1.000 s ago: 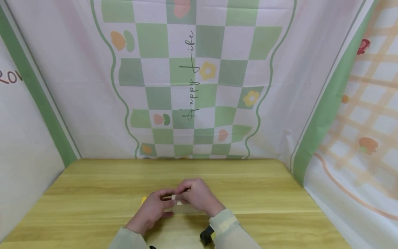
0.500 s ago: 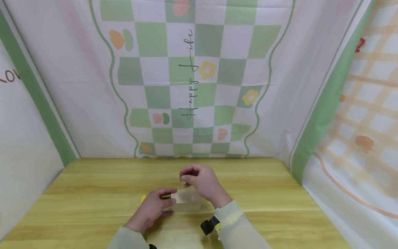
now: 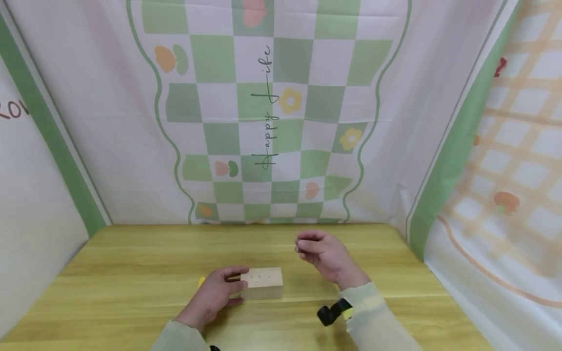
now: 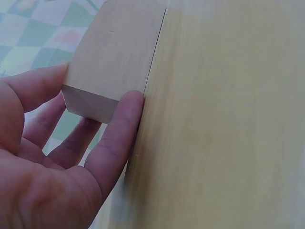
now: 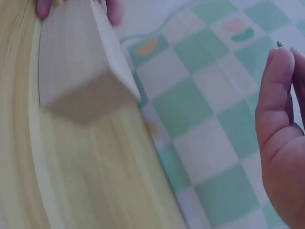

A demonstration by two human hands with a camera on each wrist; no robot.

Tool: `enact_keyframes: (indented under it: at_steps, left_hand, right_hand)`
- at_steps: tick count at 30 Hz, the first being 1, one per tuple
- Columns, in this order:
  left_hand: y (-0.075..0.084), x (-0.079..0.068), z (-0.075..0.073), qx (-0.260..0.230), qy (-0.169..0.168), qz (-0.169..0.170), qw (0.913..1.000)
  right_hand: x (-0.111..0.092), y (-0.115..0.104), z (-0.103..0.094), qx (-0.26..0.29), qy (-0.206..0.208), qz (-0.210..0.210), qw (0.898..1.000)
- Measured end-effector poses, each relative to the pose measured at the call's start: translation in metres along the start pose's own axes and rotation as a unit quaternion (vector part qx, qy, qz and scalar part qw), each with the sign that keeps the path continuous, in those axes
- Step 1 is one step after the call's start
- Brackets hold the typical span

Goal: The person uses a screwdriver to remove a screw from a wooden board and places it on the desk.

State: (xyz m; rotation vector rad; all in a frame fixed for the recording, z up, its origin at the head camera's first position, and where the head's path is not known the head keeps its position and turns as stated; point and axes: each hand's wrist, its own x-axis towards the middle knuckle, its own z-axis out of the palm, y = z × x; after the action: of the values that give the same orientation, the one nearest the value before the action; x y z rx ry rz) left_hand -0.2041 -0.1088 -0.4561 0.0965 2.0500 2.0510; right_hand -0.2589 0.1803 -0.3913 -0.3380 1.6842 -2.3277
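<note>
A pale wooden block (image 3: 268, 282) with several small holes in its top lies on the wooden table. My left hand (image 3: 219, 291) grips its left end; in the left wrist view, thumb and fingers hold the near end of the block (image 4: 112, 55) from opposite sides. Raised to the right and apart from the block is my right hand (image 3: 329, 258). It pinches a small screw (image 5: 279, 44) between thumb and fingers; only a dark pointed tip shows in the right wrist view, the remainder being hidden by the fingers.
A small yellow thing (image 3: 201, 281), mostly hidden, sits behind the left hand. The table (image 3: 145, 253) ends at a hanging cloth (image 3: 219, 141) with green checks at the back. More cloth hangs at both sides.
The right hand has lifted off the block and moved to the right with the screw between its fingers. The block's holed top has come into view. The left hand has stayed on the block.
</note>
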Motion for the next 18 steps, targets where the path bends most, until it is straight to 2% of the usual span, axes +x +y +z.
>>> enact_keyframes:
  at_steps: [8, 13, 18]
  left_hand:
    - [-0.001, -0.001, 0.000, -0.004, -0.001, 0.005, 1.0000]
    - [0.000, -0.002, 0.000, -0.003, 0.000, 0.001, 1.0000]
    - [0.000, -0.002, 0.000, -0.005, 0.000, 0.000, 1.0000]
  right_hand:
    - [-0.023, 0.001, -0.049, -0.043, 0.052, 0.074, 0.995]
    - [-0.034, 0.013, -0.064, -0.093, 0.067, 0.117, 0.986]
    - [-0.040, 0.029, -0.070, -0.145, 0.068, 0.144, 0.977]
